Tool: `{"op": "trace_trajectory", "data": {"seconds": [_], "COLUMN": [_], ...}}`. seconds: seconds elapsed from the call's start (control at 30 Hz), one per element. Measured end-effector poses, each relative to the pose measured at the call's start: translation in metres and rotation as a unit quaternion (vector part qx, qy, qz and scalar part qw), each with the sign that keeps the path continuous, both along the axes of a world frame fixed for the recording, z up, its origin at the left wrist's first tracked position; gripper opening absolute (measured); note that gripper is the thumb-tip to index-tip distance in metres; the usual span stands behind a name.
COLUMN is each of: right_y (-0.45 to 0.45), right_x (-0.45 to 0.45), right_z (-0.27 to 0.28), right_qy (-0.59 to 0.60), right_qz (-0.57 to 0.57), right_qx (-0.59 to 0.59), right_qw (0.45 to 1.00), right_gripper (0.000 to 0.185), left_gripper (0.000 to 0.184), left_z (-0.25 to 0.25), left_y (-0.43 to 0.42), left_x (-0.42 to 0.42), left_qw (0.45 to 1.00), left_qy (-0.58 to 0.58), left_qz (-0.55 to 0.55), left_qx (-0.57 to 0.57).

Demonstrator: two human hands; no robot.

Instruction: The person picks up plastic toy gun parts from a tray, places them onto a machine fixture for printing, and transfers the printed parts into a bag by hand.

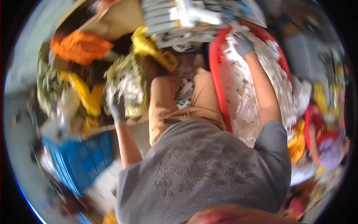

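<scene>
My left hand (116, 108), in a grey glove, is at the near left edge of an open yellow-green woven sack (138, 67). White pieces (128, 87) fill the sack's mouth. On the other side, my right hand (244, 45), also gloved in grey, reaches to the far end of a long red tub (215, 59). A heap of thin white pieces (242, 97) lies in the tub, and the hand touches the heap. Motion smears the fingers of both hands, so I cannot make out whether either holds a piece.
Yellow plastic (149, 43) and an orange bag (80, 46) lie around the sack, near a cardboard box (115, 24). A blue crate (82, 156) stands at the left. Grey stacked items (160, 18) are ahead. At the far right sits another person (320, 130).
</scene>
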State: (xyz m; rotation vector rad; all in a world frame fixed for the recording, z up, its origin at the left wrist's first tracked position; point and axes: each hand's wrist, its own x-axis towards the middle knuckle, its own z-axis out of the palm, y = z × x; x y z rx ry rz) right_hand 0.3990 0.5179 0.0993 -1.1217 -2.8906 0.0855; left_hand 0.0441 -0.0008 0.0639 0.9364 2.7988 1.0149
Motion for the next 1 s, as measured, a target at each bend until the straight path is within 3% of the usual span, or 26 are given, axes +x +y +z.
{"op": "trace_trajectory", "data": {"seconds": [0.03, 0.07, 0.17, 0.23, 0.33, 0.43, 0.5, 0.57, 0.63, 0.7, 0.77, 0.8, 0.83, 0.9, 1.0], "right_y": [0.008, 0.01, 0.005, -0.001, -0.023, -0.055, -0.074, -0.091, -0.102, -0.117, -0.133, -0.154, -0.162, -0.17, -0.175], "right_x": [-0.005, -0.006, -0.019, -0.021, -0.013, 0.014, 0.036, 0.059, 0.09, 0.109, 0.135, 0.127, 0.131, 0.142, 0.149], "right_z": [-0.022, -0.037, -0.045, -0.045, -0.025, -0.014, -0.008, -0.007, -0.035, -0.056, -0.093, -0.072, -0.075, -0.091, -0.091], "right_qy": [-0.075, -0.101, -0.21, -0.202, -0.254, -0.23, -0.125, -0.089, 0.03, -0.022, -0.002, 0.033, 0.039, 0.173, 0.171], "right_qz": [0.01, 0.041, 0.036, 0.041, 0.013, 0.07, -0.015, -0.022, -0.06, -0.111, -0.142, -0.186, -0.193, -0.205, -0.167], "right_qx": [0.073, 0.136, 0.15, 0.154, 0.04, 0.07, -0.034, -0.067, -0.138, -0.212, -0.199, -0.262, -0.26, -0.301, -0.244], "right_qw": [0.995, 0.985, 0.966, 0.966, 0.966, 0.968, 0.991, 0.994, 0.988, 0.971, 0.97, 0.946, 0.945, 0.915, 0.94], "right_gripper": [0.049, 0.053, 0.052, 0.048, 0.038, 0.032, 0.031, 0.032, 0.037, 0.043, 0.045, 0.047, 0.047, 0.049, 0.047], "left_gripper": [0.034, 0.033, 0.031, 0.028, 0.025, 0.025, 0.025, 0.024, 0.024, 0.025, 0.026, 0.026, 0.026, 0.026, 0.025], "left_z": [-0.023, -0.014, -0.003, -0.031, -0.048, -0.05, -0.048, -0.05, -0.045, -0.039, -0.027, -0.026, -0.024, -0.022, 0.0], "left_y": [-0.009, -0.008, -0.003, -0.014, -0.021, -0.015, -0.008, 0.004, 0.02, 0.03, 0.037, 0.041, 0.047, 0.053, 0.074], "left_x": [-0.002, 0.011, 0.049, 0.057, 0.067, 0.066, 0.061, 0.055, 0.054, 0.055, 0.06, 0.06, 0.06, 0.058, 0.052], "left_qw": [0.997, 0.997, 0.989, 0.993, 0.99, 0.989, 0.988, 0.991, 0.99, 0.989, 0.99, 0.988, 0.984, 0.982, 0.981], "left_qy": [-0.055, -0.074, -0.132, -0.088, -0.108, -0.119, -0.124, -0.076, -0.089, -0.081, -0.06, -0.073, -0.085, -0.069, -0.087], "left_qz": [-0.005, -0.001, -0.012, -0.068, -0.088, -0.091, -0.092, -0.107, -0.11, -0.118, -0.128, -0.138, -0.153, -0.174, -0.153], "left_qx": [0.056, 0.017, -0.069, -0.031, -0.014, -0.021, -0.03, -0.022, -0.015, 0.025, -0.022, 0.004, 0.03, 0.037, 0.078]}}
